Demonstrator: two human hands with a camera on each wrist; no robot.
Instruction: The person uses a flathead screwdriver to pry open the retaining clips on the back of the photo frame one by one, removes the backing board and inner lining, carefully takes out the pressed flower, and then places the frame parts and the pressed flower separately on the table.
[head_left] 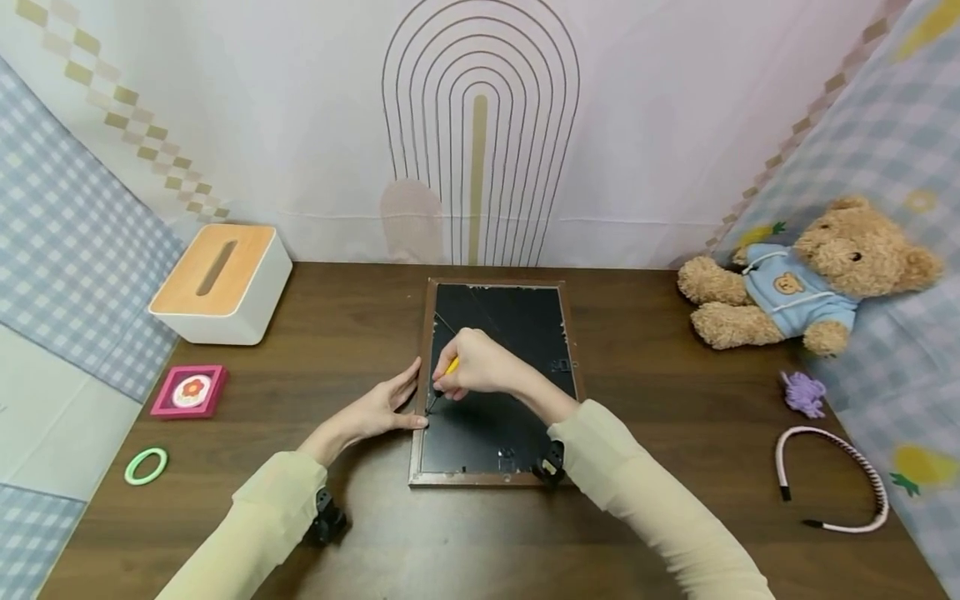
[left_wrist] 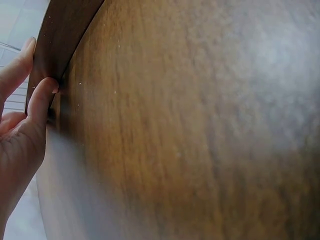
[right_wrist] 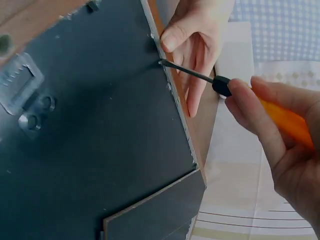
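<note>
A picture frame (head_left: pixel 465 480) with a brown wooden rim lies back side up on the table, its black backing board (head_left: pixel 468 437) showing. My right hand (head_left: pixel 483 362) grips a screwdriver (right_wrist: pixel 287 122) with a yellow-orange handle and black collar. Its metal tip meets the inner edge of the rim on the left side, where small pale metal tabs show. At that side my left hand (head_left: pixel 375 410) steadies the frame, thumb on the rim and the other fingers extended along the outer side. The right wrist view shows a metal hanger (right_wrist: pixel 22 82) on the board.
A white tissue box (head_left: pixel 251 304) with a wooden lid, a pink square box (head_left: pixel 217 392) and a green ring (head_left: pixel 162 460) sit on the left. To the right are a teddy bear (head_left: pixel 798 287), a purple tangle (head_left: pixel 803 394) and a headband (head_left: pixel 873 483).
</note>
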